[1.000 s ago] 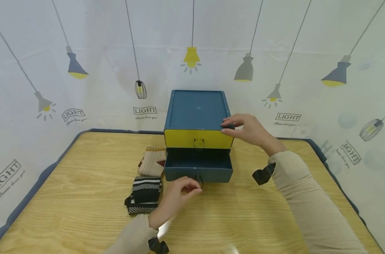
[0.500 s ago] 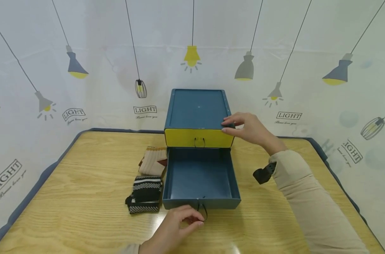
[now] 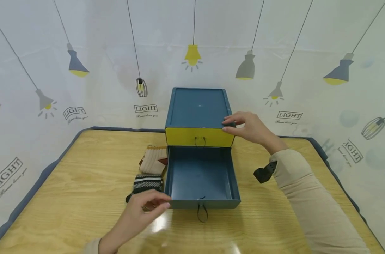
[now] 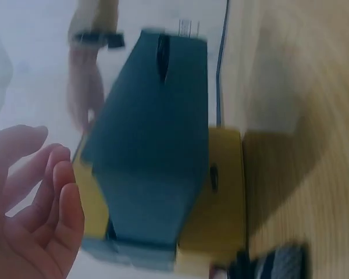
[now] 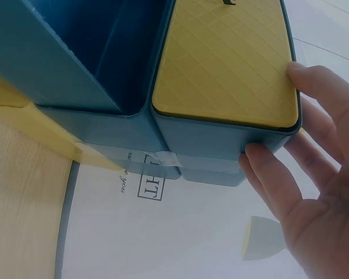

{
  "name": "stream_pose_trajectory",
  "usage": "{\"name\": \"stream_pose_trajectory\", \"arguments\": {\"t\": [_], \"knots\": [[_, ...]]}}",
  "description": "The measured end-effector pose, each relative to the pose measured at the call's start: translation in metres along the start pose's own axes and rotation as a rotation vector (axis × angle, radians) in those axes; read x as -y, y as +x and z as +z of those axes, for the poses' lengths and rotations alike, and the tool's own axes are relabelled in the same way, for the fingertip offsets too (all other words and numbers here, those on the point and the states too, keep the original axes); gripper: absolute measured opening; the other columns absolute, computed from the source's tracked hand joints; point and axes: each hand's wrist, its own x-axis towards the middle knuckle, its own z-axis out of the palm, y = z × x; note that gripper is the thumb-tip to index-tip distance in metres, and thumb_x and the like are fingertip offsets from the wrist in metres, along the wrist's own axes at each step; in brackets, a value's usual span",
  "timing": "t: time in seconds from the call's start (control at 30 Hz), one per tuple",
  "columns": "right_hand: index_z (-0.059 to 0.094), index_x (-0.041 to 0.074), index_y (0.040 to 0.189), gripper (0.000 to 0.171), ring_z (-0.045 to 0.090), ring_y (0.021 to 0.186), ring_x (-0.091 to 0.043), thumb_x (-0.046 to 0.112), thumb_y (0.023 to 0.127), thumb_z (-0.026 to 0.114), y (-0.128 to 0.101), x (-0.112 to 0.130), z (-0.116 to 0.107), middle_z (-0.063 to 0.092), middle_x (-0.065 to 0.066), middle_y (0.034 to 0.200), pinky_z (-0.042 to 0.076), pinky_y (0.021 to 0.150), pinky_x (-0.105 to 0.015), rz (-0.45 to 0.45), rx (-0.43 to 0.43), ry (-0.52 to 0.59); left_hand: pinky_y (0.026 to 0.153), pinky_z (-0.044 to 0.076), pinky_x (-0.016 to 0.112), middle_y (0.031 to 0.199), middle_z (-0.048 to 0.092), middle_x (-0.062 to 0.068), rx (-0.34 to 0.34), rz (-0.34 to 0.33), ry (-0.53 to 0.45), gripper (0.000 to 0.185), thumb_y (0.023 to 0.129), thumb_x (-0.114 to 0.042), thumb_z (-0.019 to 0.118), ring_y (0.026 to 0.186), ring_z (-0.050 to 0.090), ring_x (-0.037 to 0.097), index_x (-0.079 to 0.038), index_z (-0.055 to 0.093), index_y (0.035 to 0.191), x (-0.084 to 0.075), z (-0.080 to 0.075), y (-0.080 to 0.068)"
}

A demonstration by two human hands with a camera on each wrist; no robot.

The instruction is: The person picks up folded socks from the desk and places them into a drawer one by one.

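A blue two-drawer storage box stands at the table's back. Its upper drawer has a yellow front and sits closed. The lower blue drawer is pulled far out, bare inside, its black loop handle hanging free. My left hand holds nothing; its fingers are loosely bent near the drawer's front left corner. It partly covers folded black-and-white patterned socks. My right hand grips the box's upper front right corner, thumb at the yellow front's edge and fingers on the blue shell.
Folded beige socks with a brown patch lie left of the box, behind the black-and-white pair. The wooden table meets a white backdrop printed with lamps along its back and sides.
The left hand has pulled the lower drawer toward the person, released the loop handle and shifted left over the black-and-white socks. The right hand has stayed on the box corner.
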Motion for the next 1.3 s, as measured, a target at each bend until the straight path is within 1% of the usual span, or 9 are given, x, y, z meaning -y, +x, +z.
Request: {"name": "stream_pose_trajectory", "arguments": {"t": [0.03, 0.1, 0.2, 0.3, 0.4, 0.6, 0.87, 1.1, 1.3], "knots": [[0.062, 0.001, 0.109, 0.030, 0.047, 0.107, -0.028, 0.019, 0.085, 0.060, 0.000, 0.000, 0.000, 0.052, -0.015, 0.120, 0.040, 0.088, -0.041, 0.001, 0.000, -0.002, 0.051, 0.048, 0.024, 0.080, 0.063, -0.002, -0.034, -0.008, 0.012, 0.011, 0.084, -0.012, 0.061, 0.062, 0.056, 0.007, -0.011, 0.066, 0.094, 0.004, -0.008, 0.002], [0.062, 0.001, 0.109, 0.029, 0.047, 0.107, -0.028, 0.019, 0.085, 0.061, 0.000, 0.000, -0.001, 0.052, -0.015, 0.120, 0.040, 0.088, -0.041, 0.004, -0.001, -0.002, 0.053, 0.048, 0.025, 0.081, 0.064, 0.001, -0.081, -0.060, 0.026, 0.012, 0.084, -0.012, 0.061, 0.063, 0.056, 0.008, -0.008, 0.065, 0.095, 0.014, -0.025, 0.008], [0.062, 0.001, 0.109, 0.029, 0.047, 0.107, -0.028, 0.018, 0.085, 0.061, 0.000, 0.000, -0.001, 0.052, -0.015, 0.120, 0.040, 0.088, -0.041, 0.004, -0.001, 0.000, 0.059, 0.048, 0.026, 0.085, 0.064, 0.004, -0.118, -0.149, 0.082, 0.016, 0.086, -0.015, 0.059, 0.070, 0.056, 0.008, -0.007, 0.064, 0.098, 0.035, -0.048, 0.016], [0.062, 0.001, 0.109, 0.029, 0.047, 0.108, -0.028, 0.018, 0.085, 0.061, 0.000, 0.000, 0.000, 0.052, -0.015, 0.120, 0.040, 0.088, -0.041, 0.001, -0.002, 0.001, 0.066, 0.046, 0.030, 0.089, 0.062, 0.004, -0.112, -0.229, 0.143, 0.023, 0.087, -0.019, 0.058, 0.077, 0.055, 0.012, -0.004, 0.062, 0.104, 0.058, -0.064, 0.020], [0.062, 0.001, 0.109, 0.029, 0.047, 0.108, -0.028, 0.018, 0.085, 0.061, 0.000, -0.001, 0.001, 0.052, -0.015, 0.120, 0.040, 0.088, -0.041, 0.001, 0.000, 0.003, 0.069, 0.045, 0.032, 0.090, 0.061, 0.006, -0.093, -0.290, 0.190, 0.029, 0.087, -0.022, 0.058, 0.081, 0.055, 0.018, -0.003, 0.060, 0.108, 0.076, -0.073, 0.022], [0.062, 0.001, 0.109, 0.030, 0.047, 0.108, -0.028, 0.020, 0.085, 0.061, 0.000, 0.000, 0.000, 0.052, -0.015, 0.121, 0.040, 0.089, -0.041, 0.008, 0.003, 0.002, 0.069, 0.047, 0.034, 0.106, 0.056, 0.018, -0.013, -0.363, 0.187, 0.036, 0.085, -0.021, 0.061, 0.090, 0.052, 0.028, 0.001, 0.056, 0.113, 0.100, -0.077, 0.025], [0.062, 0.001, 0.109, 0.030, 0.047, 0.107, -0.028, 0.018, 0.084, 0.061, 0.001, -0.001, -0.001, 0.052, -0.015, 0.120, 0.040, 0.088, -0.041, 0.008, 0.003, -0.001, 0.080, 0.044, 0.044, 0.117, 0.049, 0.023, 0.097, -0.438, 0.169, 0.050, 0.081, -0.024, 0.065, 0.103, 0.047, 0.037, 0.001, 0.049, 0.121, 0.114, -0.074, 0.024], [0.062, 0.001, 0.109, 0.030, 0.047, 0.107, -0.028, 0.018, 0.085, 0.061, 0.001, 0.001, -0.001, 0.052, -0.015, 0.120, 0.040, 0.088, -0.041, 0.006, 0.006, -0.001, 0.083, 0.041, 0.047, 0.119, 0.044, 0.026, 0.104, -0.457, 0.150, 0.060, 0.080, -0.025, 0.067, 0.104, 0.046, 0.036, 0.002, 0.041, 0.127, 0.121, -0.073, 0.023], [0.062, 0.001, 0.109, 0.030, 0.047, 0.107, -0.028, 0.018, 0.085, 0.061, 0.000, 0.001, -0.001, 0.052, -0.015, 0.121, 0.040, 0.088, -0.041, 0.015, 0.009, 0.000, 0.087, 0.038, 0.049, 0.127, 0.039, 0.027, 0.126, -0.478, 0.108, 0.066, 0.079, -0.024, 0.067, 0.111, 0.041, 0.040, 0.005, 0.036, 0.129, 0.126, -0.073, 0.026]]}}
